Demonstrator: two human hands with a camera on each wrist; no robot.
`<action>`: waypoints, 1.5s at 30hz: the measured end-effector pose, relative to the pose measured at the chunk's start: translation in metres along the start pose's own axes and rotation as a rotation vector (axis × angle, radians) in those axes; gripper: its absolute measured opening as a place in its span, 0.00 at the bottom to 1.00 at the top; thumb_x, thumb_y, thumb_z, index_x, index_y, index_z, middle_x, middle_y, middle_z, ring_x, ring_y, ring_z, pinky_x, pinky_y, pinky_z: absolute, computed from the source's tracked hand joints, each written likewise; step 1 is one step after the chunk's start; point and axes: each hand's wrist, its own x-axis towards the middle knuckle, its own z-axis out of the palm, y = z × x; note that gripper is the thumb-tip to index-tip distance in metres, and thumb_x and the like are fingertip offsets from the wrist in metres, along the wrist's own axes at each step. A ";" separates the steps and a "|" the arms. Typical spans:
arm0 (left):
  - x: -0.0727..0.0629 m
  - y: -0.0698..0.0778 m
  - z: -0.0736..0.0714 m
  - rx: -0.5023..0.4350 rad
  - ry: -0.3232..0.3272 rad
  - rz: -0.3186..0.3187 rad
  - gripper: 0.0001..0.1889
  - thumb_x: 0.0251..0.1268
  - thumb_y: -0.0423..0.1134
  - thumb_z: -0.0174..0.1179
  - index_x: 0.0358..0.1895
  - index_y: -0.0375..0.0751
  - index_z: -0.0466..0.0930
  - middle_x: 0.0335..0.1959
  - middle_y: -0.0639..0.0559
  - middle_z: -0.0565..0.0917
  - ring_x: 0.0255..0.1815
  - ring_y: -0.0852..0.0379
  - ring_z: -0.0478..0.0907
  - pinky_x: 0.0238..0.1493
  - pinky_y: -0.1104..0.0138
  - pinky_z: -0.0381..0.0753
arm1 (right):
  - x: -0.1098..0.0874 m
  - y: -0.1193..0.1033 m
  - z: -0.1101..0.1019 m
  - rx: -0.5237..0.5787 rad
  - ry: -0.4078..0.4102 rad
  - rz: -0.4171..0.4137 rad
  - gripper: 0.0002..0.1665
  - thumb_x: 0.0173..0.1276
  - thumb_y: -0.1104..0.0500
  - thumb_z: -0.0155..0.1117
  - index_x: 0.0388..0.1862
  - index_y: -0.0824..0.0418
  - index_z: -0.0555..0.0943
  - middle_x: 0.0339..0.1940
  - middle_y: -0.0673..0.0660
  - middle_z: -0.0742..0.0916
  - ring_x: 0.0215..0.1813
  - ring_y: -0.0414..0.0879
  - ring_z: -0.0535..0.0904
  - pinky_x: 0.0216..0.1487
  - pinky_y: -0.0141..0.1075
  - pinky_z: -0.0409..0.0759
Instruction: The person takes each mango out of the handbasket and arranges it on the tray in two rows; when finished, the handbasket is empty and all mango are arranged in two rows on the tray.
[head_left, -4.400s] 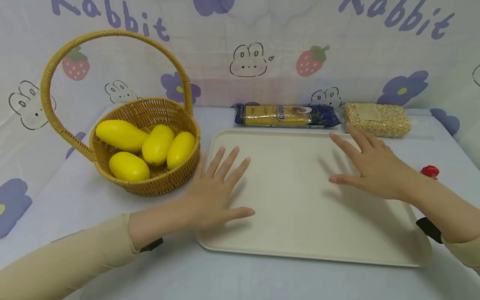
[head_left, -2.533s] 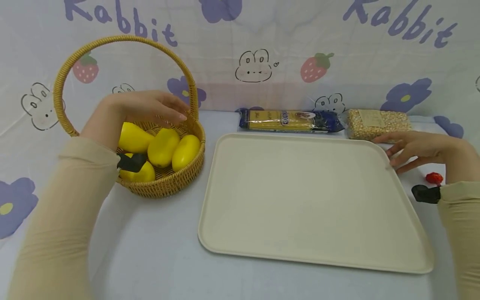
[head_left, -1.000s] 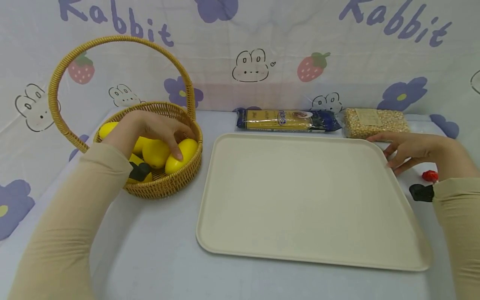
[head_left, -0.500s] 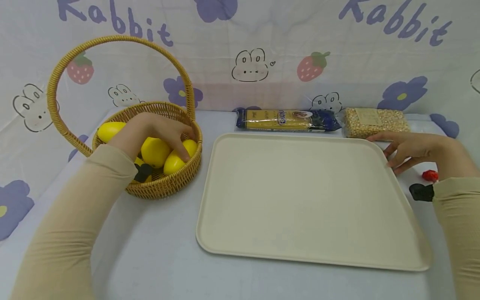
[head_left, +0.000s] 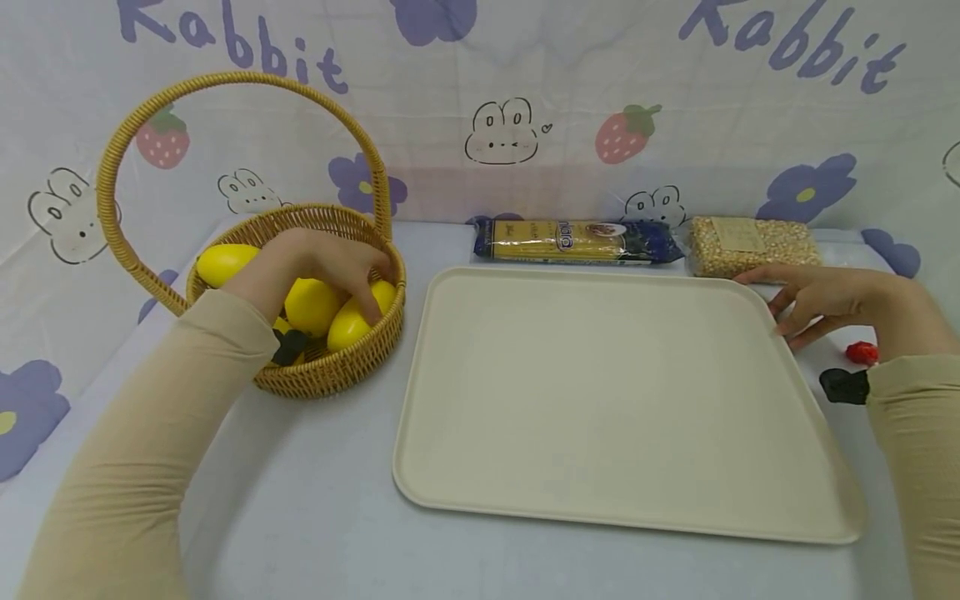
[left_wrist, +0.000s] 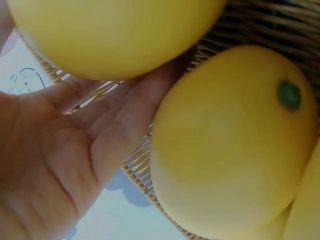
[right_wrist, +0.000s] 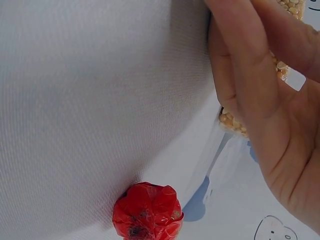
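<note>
My left hand reaches into a round wicker basket and holds the rightmost yellow mango, thumb on its near side, other fingers mostly hidden behind it. In the left wrist view the fingers curve beneath this mango, while a second mango with a green stem spot lies beside them. More mangoes lie in the basket, partly covered by the arm. My right hand rests with loosely bent fingers at the far right corner of a cream rectangular tray.
Behind the tray lie a blue-and-yellow pasta packet and a clear bag of pale kernels. A small red wrapped thing sits on the white cloth right of the tray. The basket's tall handle arches over the left forearm's side.
From hovering over the tray, my left hand has gone into the basket and taken hold of the rightmost mango. My right hand has moved to the tray's far right corner and stayed there.
</note>
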 end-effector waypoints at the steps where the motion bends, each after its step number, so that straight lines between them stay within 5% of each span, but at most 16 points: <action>1: 0.000 0.001 0.000 -0.005 0.001 0.002 0.43 0.53 0.48 0.70 0.71 0.39 0.62 0.74 0.40 0.63 0.74 0.43 0.60 0.76 0.45 0.61 | 0.000 0.000 0.000 0.003 0.001 0.001 0.62 0.58 0.65 0.72 0.80 0.52 0.41 0.68 0.75 0.65 0.53 0.51 0.80 0.55 0.47 0.86; 17: -0.015 -0.015 -0.004 -0.291 -0.146 0.028 0.44 0.58 0.45 0.70 0.75 0.45 0.53 0.75 0.42 0.55 0.72 0.44 0.61 0.72 0.53 0.72 | -0.003 -0.002 0.001 0.005 0.007 0.011 0.63 0.56 0.67 0.71 0.80 0.54 0.41 0.69 0.77 0.61 0.52 0.51 0.80 0.54 0.46 0.86; 28: -0.018 -0.025 -0.004 -0.438 -0.229 0.022 0.45 0.61 0.43 0.67 0.75 0.43 0.46 0.75 0.38 0.53 0.67 0.44 0.69 0.68 0.54 0.77 | 0.000 -0.003 0.001 0.020 0.004 0.023 0.63 0.56 0.66 0.72 0.80 0.51 0.42 0.60 0.70 0.71 0.50 0.51 0.79 0.54 0.46 0.87; 32: -0.021 -0.026 -0.004 -0.421 -0.190 0.013 0.45 0.63 0.47 0.66 0.75 0.45 0.46 0.75 0.38 0.54 0.70 0.42 0.68 0.67 0.52 0.78 | 0.000 -0.002 0.001 0.017 0.003 0.011 0.62 0.56 0.66 0.71 0.80 0.52 0.42 0.64 0.73 0.68 0.51 0.51 0.79 0.54 0.46 0.87; 36: -0.032 -0.026 -0.010 -0.448 -0.079 0.044 0.43 0.64 0.47 0.64 0.76 0.49 0.47 0.76 0.43 0.55 0.71 0.42 0.66 0.66 0.52 0.78 | 0.000 -0.002 0.002 0.020 0.007 0.000 0.62 0.57 0.66 0.70 0.80 0.53 0.41 0.69 0.76 0.63 0.53 0.52 0.80 0.54 0.46 0.86; 45: -0.052 0.001 -0.023 -0.650 0.068 0.367 0.34 0.68 0.36 0.53 0.73 0.55 0.49 0.63 0.46 0.71 0.54 0.50 0.80 0.60 0.58 0.82 | -0.002 -0.002 0.002 0.012 0.006 0.002 0.64 0.56 0.66 0.72 0.81 0.53 0.40 0.71 0.77 0.59 0.54 0.51 0.79 0.54 0.46 0.86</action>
